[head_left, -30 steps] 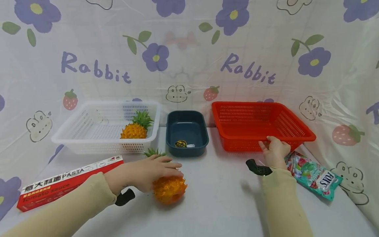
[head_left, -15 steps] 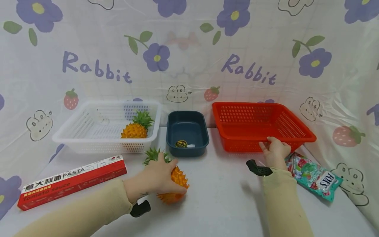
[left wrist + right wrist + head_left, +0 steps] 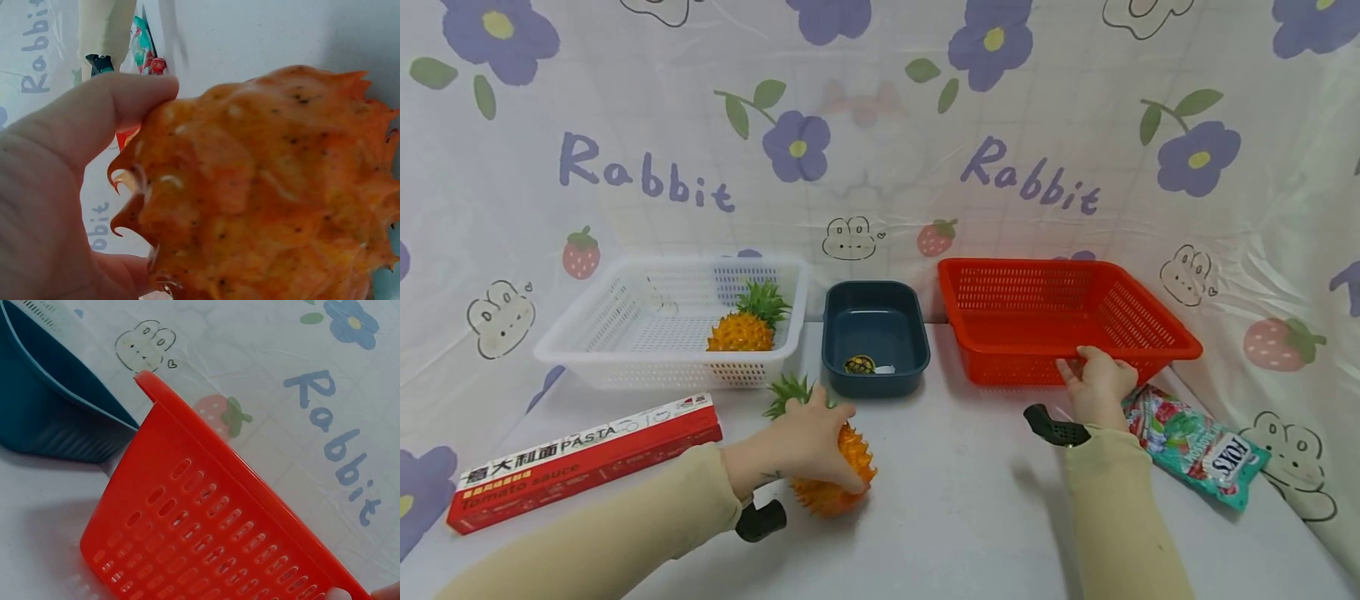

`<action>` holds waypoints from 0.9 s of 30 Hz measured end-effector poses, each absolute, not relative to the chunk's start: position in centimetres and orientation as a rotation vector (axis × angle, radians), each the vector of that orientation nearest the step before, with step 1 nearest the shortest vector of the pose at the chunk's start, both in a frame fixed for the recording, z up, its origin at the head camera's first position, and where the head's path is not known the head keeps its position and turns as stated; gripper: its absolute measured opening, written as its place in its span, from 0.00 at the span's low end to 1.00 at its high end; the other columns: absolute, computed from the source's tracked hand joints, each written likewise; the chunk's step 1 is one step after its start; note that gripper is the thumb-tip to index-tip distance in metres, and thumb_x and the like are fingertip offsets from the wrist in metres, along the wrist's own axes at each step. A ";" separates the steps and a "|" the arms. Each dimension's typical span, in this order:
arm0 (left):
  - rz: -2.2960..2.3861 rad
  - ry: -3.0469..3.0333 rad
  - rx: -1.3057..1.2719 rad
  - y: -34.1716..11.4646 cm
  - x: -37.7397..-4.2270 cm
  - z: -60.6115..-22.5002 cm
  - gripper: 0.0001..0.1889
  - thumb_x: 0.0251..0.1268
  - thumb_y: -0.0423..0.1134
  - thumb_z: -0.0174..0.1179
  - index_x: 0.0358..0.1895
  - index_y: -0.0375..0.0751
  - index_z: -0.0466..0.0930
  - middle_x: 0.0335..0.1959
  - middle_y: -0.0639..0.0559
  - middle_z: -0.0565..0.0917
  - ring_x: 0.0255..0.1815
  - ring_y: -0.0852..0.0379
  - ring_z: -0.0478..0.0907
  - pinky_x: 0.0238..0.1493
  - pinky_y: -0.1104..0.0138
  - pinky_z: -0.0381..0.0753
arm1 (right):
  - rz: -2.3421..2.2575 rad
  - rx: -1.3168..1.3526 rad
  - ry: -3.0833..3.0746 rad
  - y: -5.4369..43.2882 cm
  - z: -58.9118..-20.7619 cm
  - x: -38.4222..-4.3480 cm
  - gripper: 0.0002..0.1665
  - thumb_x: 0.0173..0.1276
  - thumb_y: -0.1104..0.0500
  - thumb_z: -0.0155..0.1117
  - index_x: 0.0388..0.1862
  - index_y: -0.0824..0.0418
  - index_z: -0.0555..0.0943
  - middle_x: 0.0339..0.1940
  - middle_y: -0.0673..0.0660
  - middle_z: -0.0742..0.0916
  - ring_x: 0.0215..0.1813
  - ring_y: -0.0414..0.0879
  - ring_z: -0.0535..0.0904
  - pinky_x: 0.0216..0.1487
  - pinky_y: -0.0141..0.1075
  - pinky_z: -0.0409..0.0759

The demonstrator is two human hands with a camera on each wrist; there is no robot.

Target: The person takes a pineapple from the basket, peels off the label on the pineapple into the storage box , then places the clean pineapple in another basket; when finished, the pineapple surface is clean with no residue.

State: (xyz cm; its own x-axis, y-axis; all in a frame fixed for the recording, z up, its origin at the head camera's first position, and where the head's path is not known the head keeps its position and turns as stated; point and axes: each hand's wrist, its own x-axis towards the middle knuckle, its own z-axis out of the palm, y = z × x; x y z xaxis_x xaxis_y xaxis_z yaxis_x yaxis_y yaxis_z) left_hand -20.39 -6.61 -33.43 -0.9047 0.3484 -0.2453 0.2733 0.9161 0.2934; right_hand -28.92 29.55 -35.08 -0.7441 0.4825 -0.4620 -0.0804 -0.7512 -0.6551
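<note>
On the white table, my left hand (image 3: 811, 443) grips a spiky orange pineapple (image 3: 854, 454) whose green crown points to the back. The left wrist view shows the thumb and a finger on one end of that pineapple (image 3: 262, 187); the other fingers are hidden behind it. At the right, my right hand (image 3: 1099, 385) pinches the front rim of a red slotted basket (image 3: 1015, 350). Only the fingertips (image 3: 338, 593) at that rim appear in the right wrist view. A second pineapple (image 3: 741, 332) lies in the white basket (image 3: 647, 358) at the back left.
A dark blue bin (image 3: 874, 383) between the baskets holds a small yellow-and-black patterned object (image 3: 859, 364) and a white bit. A red pasta box (image 3: 587, 467) lies at the left. Beside the right forearm lies a green FOX'S bag (image 3: 1198, 450).
My left hand has shifted right and turned from lying over the pineapple to gripping it, thumb on the near side. The pineapple has barely moved. My right hand has stayed at the red basket's rim.
</note>
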 end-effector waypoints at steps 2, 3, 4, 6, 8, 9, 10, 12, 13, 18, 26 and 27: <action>0.360 2.759 0.462 -6.8 -20.3 -33.2 0.47 0.32 0.61 0.71 0.64 0.49 0.67 0.58 0.38 0.65 0.49 0.36 0.65 0.41 0.48 0.75 | 2.513 -0.913 -0.895 29.6 -35.1 -28.9 0.39 0.58 0.67 0.65 0.59 0.40 0.56 0.58 0.44 0.67 0.56 0.44 0.67 0.49 0.37 0.79; 0.353 2.748 0.458 -6.9 -20.3 -33.1 0.47 0.32 0.59 0.71 0.64 0.49 0.67 0.58 0.39 0.66 0.49 0.37 0.65 0.42 0.49 0.75 | 2.512 -0.913 -0.894 29.6 -35.0 -29.0 0.39 0.58 0.67 0.65 0.59 0.41 0.56 0.58 0.44 0.67 0.56 0.44 0.67 0.49 0.37 0.79; 0.350 2.739 0.453 -7.0 -20.3 -33.0 0.47 0.32 0.58 0.71 0.64 0.48 0.67 0.57 0.38 0.66 0.49 0.37 0.65 0.42 0.49 0.74 | 2.510 -0.915 -0.894 29.6 -35.0 -29.0 0.39 0.58 0.67 0.65 0.59 0.41 0.56 0.58 0.44 0.67 0.56 0.44 0.67 0.49 0.37 0.79; 0.359 2.716 0.427 -7.1 -20.2 -32.8 0.45 0.31 0.56 0.72 0.62 0.48 0.68 0.54 0.39 0.67 0.47 0.39 0.65 0.41 0.49 0.74 | 2.510 -0.917 -0.891 29.6 -35.0 -29.0 0.40 0.58 0.67 0.65 0.60 0.41 0.56 0.58 0.44 0.67 0.56 0.44 0.67 0.49 0.37 0.79; 0.385 2.699 0.411 -7.4 -20.1 -32.7 0.44 0.31 0.53 0.74 0.60 0.48 0.70 0.51 0.41 0.68 0.46 0.41 0.66 0.40 0.51 0.74 | 2.508 -0.922 -0.896 29.6 -35.1 -29.0 0.41 0.59 0.67 0.65 0.61 0.41 0.55 0.58 0.44 0.66 0.56 0.44 0.66 0.49 0.37 0.79; 0.397 2.694 0.407 -7.5 -20.0 -32.7 0.43 0.30 0.52 0.74 0.59 0.48 0.71 0.49 0.42 0.68 0.45 0.42 0.66 0.39 0.52 0.74 | 2.507 -0.925 -0.898 29.6 -35.1 -29.0 0.41 0.59 0.67 0.64 0.62 0.41 0.55 0.59 0.44 0.66 0.56 0.43 0.66 0.49 0.37 0.79; 0.411 2.690 0.408 -7.6 -19.9 -32.6 0.41 0.30 0.51 0.74 0.57 0.47 0.71 0.48 0.43 0.68 0.44 0.43 0.66 0.38 0.52 0.74 | 2.506 -0.927 -0.899 29.6 -35.1 -29.0 0.41 0.59 0.67 0.64 0.62 0.41 0.55 0.59 0.44 0.66 0.55 0.43 0.66 0.49 0.37 0.79; 0.428 2.689 0.422 -7.8 -19.8 -32.6 0.38 0.30 0.49 0.75 0.53 0.48 0.72 0.45 0.44 0.68 0.42 0.44 0.66 0.36 0.54 0.74 | 2.504 -0.928 -0.905 29.6 -35.2 -29.1 0.42 0.59 0.67 0.64 0.62 0.41 0.54 0.59 0.44 0.65 0.55 0.43 0.66 0.49 0.37 0.79; 0.430 2.694 0.436 -7.9 -19.8 -32.6 0.36 0.30 0.48 0.75 0.52 0.48 0.73 0.45 0.45 0.68 0.42 0.44 0.66 0.36 0.55 0.73 | 2.504 -0.930 -0.909 29.6 -35.2 -29.1 0.41 0.59 0.67 0.64 0.62 0.41 0.54 0.59 0.44 0.65 0.55 0.43 0.66 0.49 0.36 0.79; 0.403 2.729 0.494 -8.4 -19.5 -32.3 0.33 0.30 0.46 0.75 0.47 0.49 0.73 0.43 0.46 0.69 0.42 0.46 0.65 0.36 0.57 0.73 | 2.502 -0.934 -0.918 29.6 -35.2 -29.1 0.41 0.59 0.66 0.65 0.61 0.41 0.54 0.59 0.44 0.65 0.55 0.44 0.66 0.48 0.36 0.79; 0.361 2.724 0.552 -9.1 -18.8 -31.6 0.33 0.31 0.44 0.74 0.50 0.52 0.73 0.44 0.47 0.69 0.42 0.46 0.64 0.36 0.58 0.73 | 2.509 -0.937 -0.909 29.7 -35.3 -29.2 0.41 0.59 0.67 0.64 0.61 0.41 0.54 0.56 0.44 0.65 0.54 0.44 0.66 0.48 0.36 0.79; 0.357 2.716 0.563 -9.2 -18.8 -31.5 0.33 0.31 0.44 0.74 0.50 0.54 0.74 0.44 0.47 0.69 0.43 0.46 0.64 0.36 0.58 0.73 | 2.509 -0.937 -0.906 29.7 -35.3 -29.2 0.40 0.59 0.67 0.64 0.61 0.41 0.54 0.56 0.44 0.65 0.54 0.44 0.67 0.48 0.36 0.79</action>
State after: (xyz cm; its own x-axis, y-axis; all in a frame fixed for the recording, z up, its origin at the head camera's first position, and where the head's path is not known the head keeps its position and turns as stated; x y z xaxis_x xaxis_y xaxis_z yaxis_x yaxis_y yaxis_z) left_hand -18.77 -9.21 -31.50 -0.8623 0.4229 -0.2786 0.3366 0.8896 0.3086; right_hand -29.21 29.69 -35.29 -0.7369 0.4811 -0.4749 -0.0669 -0.7510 -0.6570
